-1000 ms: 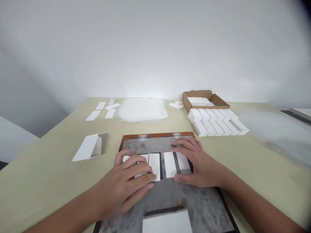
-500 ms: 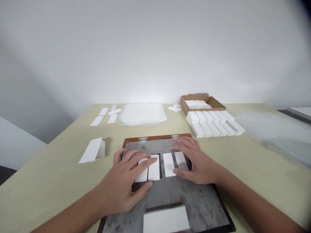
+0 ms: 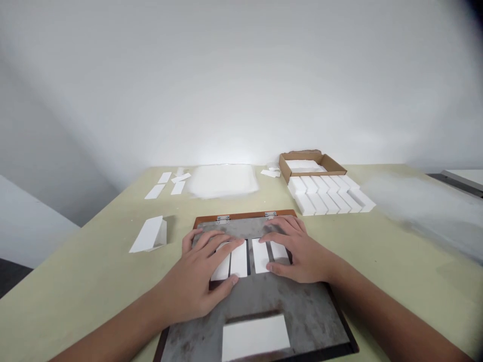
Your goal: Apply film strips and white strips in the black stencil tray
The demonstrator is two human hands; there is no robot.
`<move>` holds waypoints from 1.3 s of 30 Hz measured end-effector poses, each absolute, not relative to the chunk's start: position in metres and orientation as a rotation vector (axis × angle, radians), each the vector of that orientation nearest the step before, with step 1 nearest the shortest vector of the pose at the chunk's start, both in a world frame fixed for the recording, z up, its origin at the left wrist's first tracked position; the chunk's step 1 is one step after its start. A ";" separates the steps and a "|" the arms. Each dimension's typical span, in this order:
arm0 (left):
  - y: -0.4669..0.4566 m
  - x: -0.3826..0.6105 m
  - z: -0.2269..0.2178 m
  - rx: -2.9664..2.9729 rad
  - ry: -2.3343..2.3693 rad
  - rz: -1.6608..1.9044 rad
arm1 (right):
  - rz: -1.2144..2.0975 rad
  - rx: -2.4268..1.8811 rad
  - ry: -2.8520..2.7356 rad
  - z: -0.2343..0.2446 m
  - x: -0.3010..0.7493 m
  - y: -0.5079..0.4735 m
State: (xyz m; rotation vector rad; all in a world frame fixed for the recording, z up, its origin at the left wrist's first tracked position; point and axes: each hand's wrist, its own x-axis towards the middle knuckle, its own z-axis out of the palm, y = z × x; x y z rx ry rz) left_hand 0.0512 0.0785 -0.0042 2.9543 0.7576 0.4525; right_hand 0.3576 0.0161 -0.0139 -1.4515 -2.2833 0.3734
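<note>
The left hand [image 3: 192, 281] and right hand [image 3: 302, 251] are laid flat, fingers spread, on white rectangular strips [image 3: 239, 260] in the slots of a scratched grey metal plate [image 3: 309, 314] — uneven pressure could knock the strips out of line.

Under the left hand [image 3: 199, 274] and right hand [image 3: 300, 251] lies a rough, scuffed grey metal plate [image 3: 264, 301] on orange-brown wood [image 3: 245, 215], bearing smooth matt white strips [image 3: 239, 259]; beyond the right hand sits a dull brown cardboard tray [image 3: 332, 163].
</note>
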 end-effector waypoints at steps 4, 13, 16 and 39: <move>0.079 0.052 -0.003 2.942 0.749 0.473 | 0.360 -1.452 -2.274 -0.016 0.357 0.016; 0.081 0.052 -0.008 2.924 0.755 0.442 | 0.362 -1.463 -2.263 -0.019 0.355 0.016; 0.081 0.052 -0.009 2.908 0.753 0.441 | 0.370 -1.476 -2.249 -0.019 0.353 0.017; 0.083 0.053 -0.012 2.879 0.733 0.449 | 0.357 -1.501 -2.224 -0.024 0.350 0.022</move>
